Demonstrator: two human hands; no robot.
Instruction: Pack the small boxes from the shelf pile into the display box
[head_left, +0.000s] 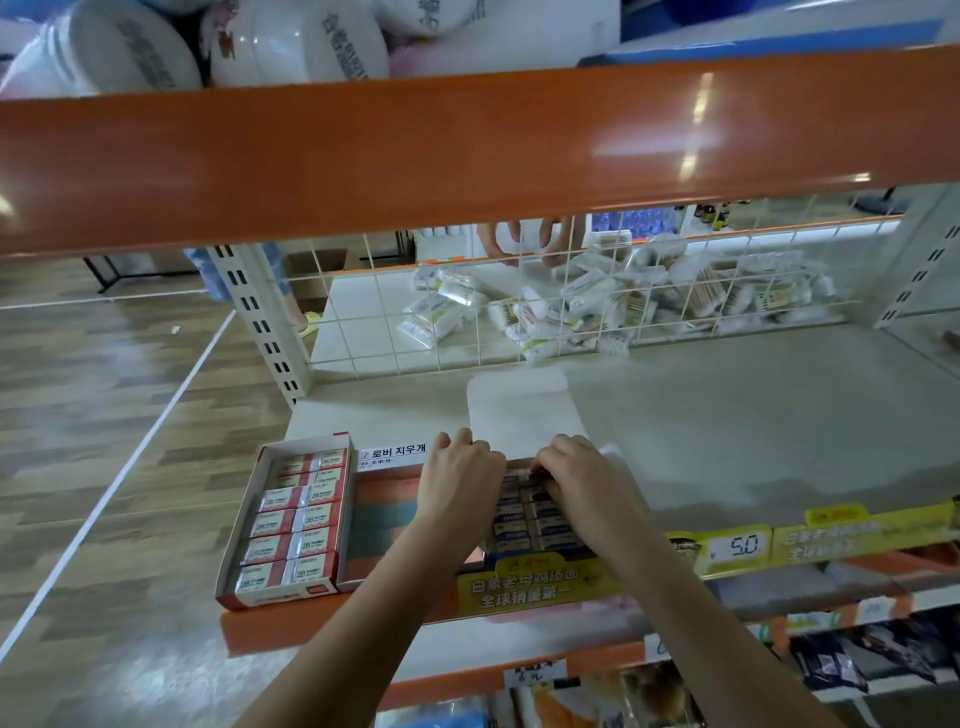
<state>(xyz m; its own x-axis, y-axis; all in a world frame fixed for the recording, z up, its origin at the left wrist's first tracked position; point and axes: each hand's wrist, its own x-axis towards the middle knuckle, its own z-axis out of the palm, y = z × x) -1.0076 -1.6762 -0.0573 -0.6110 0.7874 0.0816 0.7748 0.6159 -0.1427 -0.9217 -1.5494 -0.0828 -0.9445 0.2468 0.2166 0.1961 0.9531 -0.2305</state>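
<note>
Both hands are working at the far end of the display box (535, 519), fingers curled down over the last row of small boxes (524, 512). Left hand (460, 480) is hooking its fingers over the box's far left corner, knuckles up; can't really tell whether it's pinching one of the packs or just gripping the cardboard rim. Right hand (576, 475) is curling its fingertips onto the top of the rearmost packs, looking like it's pressing or pinching one in place, so a narrow, closed-up grip rather than a spread one.

That display box is sitting at the front edge of the shelf (727, 415), long axis running front to back, away from the person, with its white lid flap (522, 413) lying open flat on the shelf behind it. Packs inside are dark, navy-ish with pale label bands, lying in two columns with their long sides going left to right. Print is too blurry to read.

Just beside it on the left, at the shelf's front left corner, a second display box (288, 525) is sitting full of red and white packs marked 2B, also in two columns. It's tilting a bit and overhanging the front edge. A yellow price tag (737, 548) reading 5.0 is hanging on the front rail to the right.
</note>
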